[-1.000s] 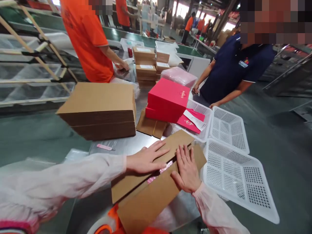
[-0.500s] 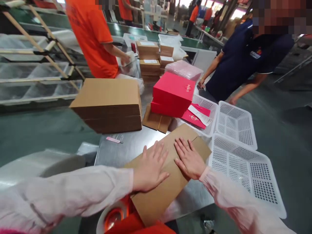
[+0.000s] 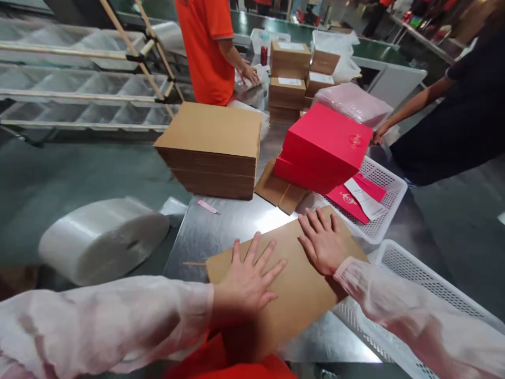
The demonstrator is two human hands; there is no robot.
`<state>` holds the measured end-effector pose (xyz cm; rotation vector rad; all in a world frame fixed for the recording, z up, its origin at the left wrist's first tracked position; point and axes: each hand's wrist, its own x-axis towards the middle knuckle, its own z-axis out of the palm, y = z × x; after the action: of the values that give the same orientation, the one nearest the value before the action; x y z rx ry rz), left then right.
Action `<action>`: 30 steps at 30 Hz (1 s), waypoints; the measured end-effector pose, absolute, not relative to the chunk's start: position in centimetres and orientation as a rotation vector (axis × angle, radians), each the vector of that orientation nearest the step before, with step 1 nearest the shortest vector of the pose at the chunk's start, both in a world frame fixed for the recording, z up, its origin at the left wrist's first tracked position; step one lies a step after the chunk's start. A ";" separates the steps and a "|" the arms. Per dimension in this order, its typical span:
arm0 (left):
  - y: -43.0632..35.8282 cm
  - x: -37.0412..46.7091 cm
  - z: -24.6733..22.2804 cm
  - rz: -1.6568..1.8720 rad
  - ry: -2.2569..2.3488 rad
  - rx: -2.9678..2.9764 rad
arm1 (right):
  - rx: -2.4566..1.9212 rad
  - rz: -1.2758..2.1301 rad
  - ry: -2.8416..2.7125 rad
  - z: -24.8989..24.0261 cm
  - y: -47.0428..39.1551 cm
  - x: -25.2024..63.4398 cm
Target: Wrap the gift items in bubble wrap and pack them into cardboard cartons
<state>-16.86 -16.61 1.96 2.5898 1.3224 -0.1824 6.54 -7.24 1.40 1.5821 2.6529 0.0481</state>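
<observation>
A flattened brown cardboard carton point(image 3: 294, 295) lies at a slant on the metal table in front of me. My left hand point(image 3: 248, 279) rests palm down on its left part with the fingers spread. On the upper right part lies my right hand point(image 3: 322, 243), also flat and open. Neither hand grips anything. Past the carton stand a tall stack of folded cardboard cartons point(image 3: 215, 152) and a stack of red boxes point(image 3: 323, 147). A small pink-handled tool point(image 3: 208, 207) lies on the tabletop left of the carton.
A white perforated basket point(image 3: 389, 223) holds red packaging and a paper slip; more white basketwork point(image 3: 430, 284) is at lower right. A clear wrap roll point(image 3: 102, 237) is at left. Closed cartons point(image 3: 290, 60) stand behind. Co-workers in orange point(image 3: 207, 52) and dark clothing point(image 3: 469, 116) stand nearby.
The view has swung left and the scene shifts right. My left hand's fingers have spread wider on the carton. Both hands stay flat on it. The baskets at right sit differently.
</observation>
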 end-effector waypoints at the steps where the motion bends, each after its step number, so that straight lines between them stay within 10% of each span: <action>1: -17.1 -17.3 2.1 -0.172 1.291 2.577 | 1.573 0.059 2.647 1.4 -7.1 6.6; 18: -26.4 -29.1 -4.9 0.942 1.471 2.147 | 1.514 0.321 2.806 -0.3 -12.5 0.5; 24: -33.8 -29.9 -16.8 0.163 1.833 1.975 | 1.454 0.260 2.850 -1.1 -11.4 1.7; 30: -34.8 -27.6 -18.5 -0.043 1.849 1.975 | 1.410 0.131 2.783 -0.2 -11.8 1.4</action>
<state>-27.64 -34.79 -18.50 1.9747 1.8495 -0.0432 1.40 -11.77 -0.20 1.4101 2.7831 0.1308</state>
